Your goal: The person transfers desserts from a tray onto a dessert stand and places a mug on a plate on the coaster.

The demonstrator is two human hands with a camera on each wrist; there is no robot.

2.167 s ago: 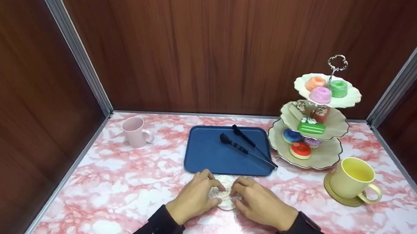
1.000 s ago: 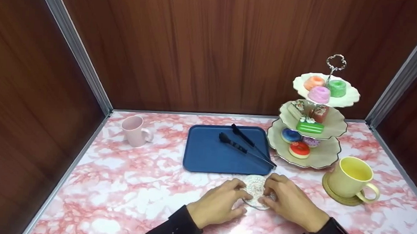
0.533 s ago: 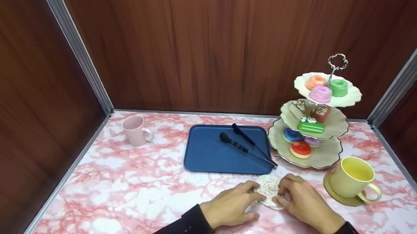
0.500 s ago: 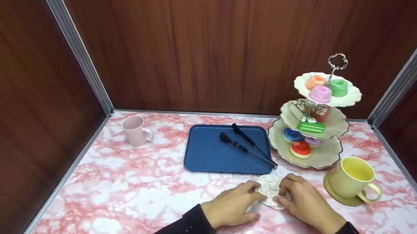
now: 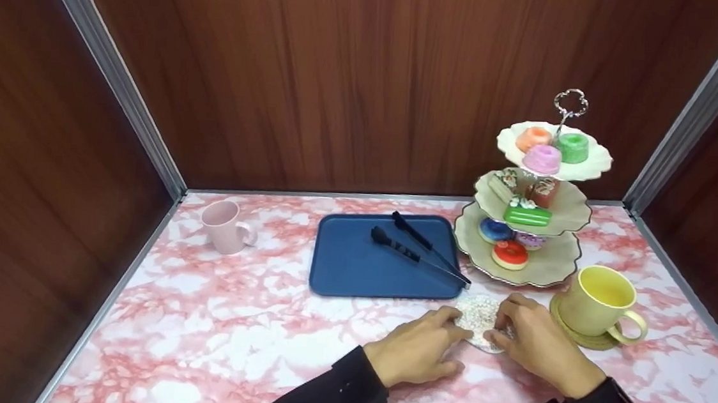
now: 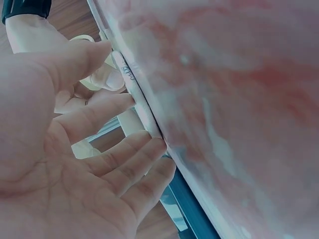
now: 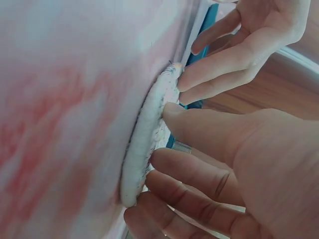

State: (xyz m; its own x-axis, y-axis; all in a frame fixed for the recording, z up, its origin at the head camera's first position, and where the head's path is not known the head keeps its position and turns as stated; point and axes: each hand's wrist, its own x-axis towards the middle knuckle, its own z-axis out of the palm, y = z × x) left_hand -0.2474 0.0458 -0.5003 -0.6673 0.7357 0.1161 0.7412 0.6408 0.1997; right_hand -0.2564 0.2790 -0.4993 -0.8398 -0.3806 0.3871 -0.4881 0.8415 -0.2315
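A round white coaster (image 5: 479,318) with a beaded, speckled top lies flat on the marbled table, just in front of the blue tray's right corner. My left hand (image 5: 419,347) touches its left edge with the fingertips, thumb held apart. In the left wrist view those fingers (image 6: 119,164) look nearly straight. On the right side, my right hand (image 5: 537,343) holds the coaster with bent fingers and thumb. The right wrist view shows the thumb (image 7: 199,127) and fingertips along the speckled top behind the coaster's thick white side (image 7: 142,149).
The blue tray (image 5: 347,271) bears black-ended tongs (image 5: 406,250). A yellow mug (image 5: 601,304) on a coaster stands close right of my right hand. Behind it rises a three-tier stand (image 5: 546,267) of toy cakes. A pink mug (image 5: 223,229) is at left.
Both hands and the white coaster have moved to the right across the table, from below the tray's middle to near the yellow mug. The head view has shifted slightly.
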